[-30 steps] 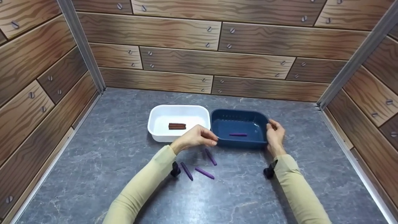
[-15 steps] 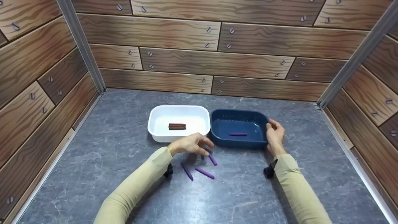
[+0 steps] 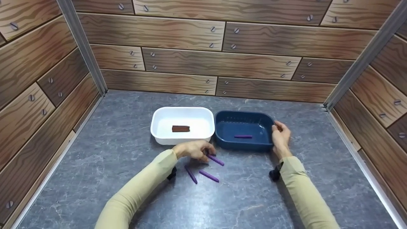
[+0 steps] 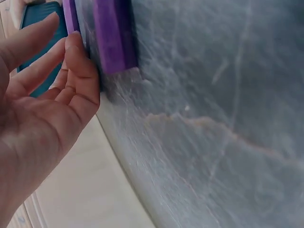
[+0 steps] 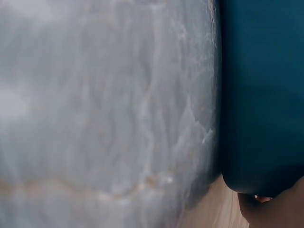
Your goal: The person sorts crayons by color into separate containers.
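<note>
My left hand (image 3: 194, 149) is low over the table in front of the white tub (image 3: 160, 140), pinching the far end of a purple crayon (image 3: 217, 160). In the left wrist view the fingertips meet at the end of that crayon (image 4: 70, 15), while a second purple crayon (image 4: 114, 38) lies closer to the camera. Two more purple crayons, a darker one (image 3: 190, 174) and a brighter one (image 3: 209, 176), lie nearer the front. My right hand (image 3: 281, 137) grips the right end of the dark blue tub (image 3: 244, 146); its thumb shows outside and some fingers are hidden.
Several brown crayons (image 3: 180, 128) lie side by side in the white tub. One purple crayon (image 3: 243, 136) rests in the blue tub. The tubs stand side by side on the grey marbled table (image 3: 248, 203). Wood-patterned walls (image 3: 190, 57) enclose the back and sides.
My left hand has come down and back from the blue tub's front left corner to the nearest purple crayon, which has turned slightly. The right hand stays on the blue tub.
</note>
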A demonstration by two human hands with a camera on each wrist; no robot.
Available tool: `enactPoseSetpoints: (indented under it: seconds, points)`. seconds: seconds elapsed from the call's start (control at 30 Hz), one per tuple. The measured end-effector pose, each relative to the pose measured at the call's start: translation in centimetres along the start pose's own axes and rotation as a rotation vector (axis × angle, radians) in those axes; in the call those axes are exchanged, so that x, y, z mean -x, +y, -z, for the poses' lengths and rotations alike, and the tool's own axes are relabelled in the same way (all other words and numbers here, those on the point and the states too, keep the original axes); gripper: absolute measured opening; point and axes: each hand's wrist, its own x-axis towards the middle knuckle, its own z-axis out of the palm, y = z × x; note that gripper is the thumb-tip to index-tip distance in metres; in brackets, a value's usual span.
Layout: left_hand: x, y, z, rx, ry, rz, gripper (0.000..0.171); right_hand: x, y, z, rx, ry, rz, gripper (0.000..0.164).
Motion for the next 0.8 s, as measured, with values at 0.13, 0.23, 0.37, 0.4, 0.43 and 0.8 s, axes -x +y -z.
enactPoseSetpoints:
  seconds: [0.13, 0.23, 0.37, 0.4, 0.43, 0.8]
  points:
    - [-0.3, 0.0, -0.2, -0.005, 0.011, 0.008, 0.030, 0.0, 0.0, 0.0, -0.004, 0.000, 0.000, 0.040]
    - [-0.4, 0.1, -0.4, -0.027, 0.030, 0.017, 0.025, 0.0, 0.0, -0.1, -0.011, 0.002, 0.000, 0.040]
    - [-0.6, 0.4, -0.6, -0.100, 0.068, 0.024, 0.018, -0.1, 0.0, 0.0, 0.002, 0.000, 0.006, 0.040]
    - [-0.7, 0.5, -0.7, -0.115, 0.079, 0.029, 0.017, 0.0, 0.0, 0.0, 0.009, -0.002, 0.008, 0.040]
    - [-0.7, 0.5, -0.8, -0.129, 0.089, 0.035, 0.017, 0.0, 0.0, 0.0, 0.015, -0.005, 0.007, 0.040]
    - [-0.7, 0.3, -1.1, -0.108, 0.133, 0.040, 0.008, 0.1, -0.1, 0.0, 0.013, -0.009, -0.007, 0.041]
